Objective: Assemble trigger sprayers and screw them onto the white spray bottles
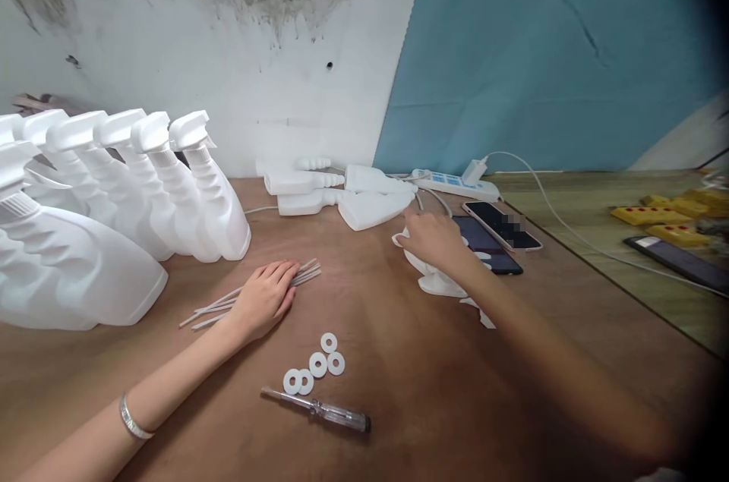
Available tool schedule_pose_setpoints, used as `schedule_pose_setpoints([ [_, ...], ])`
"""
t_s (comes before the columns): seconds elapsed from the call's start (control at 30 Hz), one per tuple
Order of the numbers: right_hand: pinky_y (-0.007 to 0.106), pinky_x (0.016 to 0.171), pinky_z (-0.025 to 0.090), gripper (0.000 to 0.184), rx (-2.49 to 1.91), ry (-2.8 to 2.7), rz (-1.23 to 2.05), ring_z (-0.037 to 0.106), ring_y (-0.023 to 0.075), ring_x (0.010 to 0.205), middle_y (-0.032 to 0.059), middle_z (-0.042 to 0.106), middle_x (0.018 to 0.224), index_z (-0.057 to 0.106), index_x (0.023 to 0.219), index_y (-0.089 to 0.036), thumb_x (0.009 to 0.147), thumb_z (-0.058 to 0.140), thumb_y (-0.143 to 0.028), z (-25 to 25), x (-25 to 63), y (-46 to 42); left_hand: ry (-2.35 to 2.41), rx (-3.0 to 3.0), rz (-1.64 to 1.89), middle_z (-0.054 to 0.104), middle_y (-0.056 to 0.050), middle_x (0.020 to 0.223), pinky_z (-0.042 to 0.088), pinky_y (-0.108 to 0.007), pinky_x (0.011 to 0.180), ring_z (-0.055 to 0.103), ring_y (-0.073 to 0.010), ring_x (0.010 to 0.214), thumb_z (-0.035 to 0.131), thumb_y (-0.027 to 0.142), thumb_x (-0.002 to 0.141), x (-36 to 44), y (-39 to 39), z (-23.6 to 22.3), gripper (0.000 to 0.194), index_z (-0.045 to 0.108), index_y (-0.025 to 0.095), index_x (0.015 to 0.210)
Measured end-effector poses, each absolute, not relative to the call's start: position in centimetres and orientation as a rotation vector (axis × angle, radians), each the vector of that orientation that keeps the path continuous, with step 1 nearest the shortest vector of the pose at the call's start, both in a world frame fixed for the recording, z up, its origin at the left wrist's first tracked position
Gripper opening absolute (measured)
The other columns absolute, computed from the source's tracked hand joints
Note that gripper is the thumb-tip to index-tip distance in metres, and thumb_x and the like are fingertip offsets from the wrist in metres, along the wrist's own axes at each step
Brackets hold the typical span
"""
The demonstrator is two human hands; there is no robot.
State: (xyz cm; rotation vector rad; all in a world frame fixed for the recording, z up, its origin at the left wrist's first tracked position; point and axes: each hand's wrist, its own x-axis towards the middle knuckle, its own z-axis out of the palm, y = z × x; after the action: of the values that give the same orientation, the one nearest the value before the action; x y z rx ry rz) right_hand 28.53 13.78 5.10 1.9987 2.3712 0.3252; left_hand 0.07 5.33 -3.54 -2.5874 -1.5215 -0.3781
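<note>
My left hand [265, 300] lies flat, fingers stretched out, over a small bundle of thin white tubes [309, 274] on the table. At the right, my right hand [431, 239] curls over a small pile of white spray trigger heads [441, 285]. Its thumb and fingers close about one of them, though the palm hides most of the grip. Between the hands and nearer me lie several white ring washers [317, 365], two overlapping. Just below them is a screwdriver [336, 414] with a clear handle.
Upright white spray bottles [219, 209] with trigger tops crowd the left. White bottles without tops [376, 210] lie on their sides near the wall. A power strip [447, 183] with a charger and cable, and phones [501, 224], are at the right. Yellow pieces [649, 216] sit farther right.
</note>
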Motion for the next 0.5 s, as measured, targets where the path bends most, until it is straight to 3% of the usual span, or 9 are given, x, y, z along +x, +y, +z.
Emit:
schedule_pose_setpoints([
  [0.1,0.032,0.066,0.038,0.035,1.991,2.343,0.216,0.059,0.0296,0.086,0.0171,0.062,0.091,0.052,0.11,-0.01,0.077,0.048,-0.021,5.1,29.1,14.4,-1.431,-2.545,-0.47,0.047,-0.015,0.128,0.034,-0.042,0.097,0.041,-0.0264,0.118,0.038,0.023,0.086,0.6,4.5,-2.9,0.04,0.045,0.008,0.122],
  [0.27,0.031,0.069,0.037,0.035,1.877,2.534,0.249,0.058,0.0278,0.088,0.0163,0.062,0.092,0.054,0.107,-0.01,0.073,0.044,-0.008,4.1,27.6,14.9,-1.311,-2.755,-0.626,0.05,-0.01,0.124,0.035,-0.041,0.098,0.04,-0.0236,0.12,0.04,0.019,0.086,2.0,2.4,-1.8,0.029,0.054,0.016,0.11],
  [0.5,0.029,0.068,0.037,0.025,1.838,2.769,0.089,0.056,0.0233,0.08,0.0122,0.062,0.084,0.057,0.096,-0.012,0.073,0.052,-0.017,3.1,24.8,13.7,-1.173,-3.097,-0.566,0.048,-0.009,0.125,0.036,-0.042,0.097,0.035,-0.0251,0.123,0.047,0.023,0.084,2.8,1.7,-2.2,0.031,0.056,0.025,0.114],
])
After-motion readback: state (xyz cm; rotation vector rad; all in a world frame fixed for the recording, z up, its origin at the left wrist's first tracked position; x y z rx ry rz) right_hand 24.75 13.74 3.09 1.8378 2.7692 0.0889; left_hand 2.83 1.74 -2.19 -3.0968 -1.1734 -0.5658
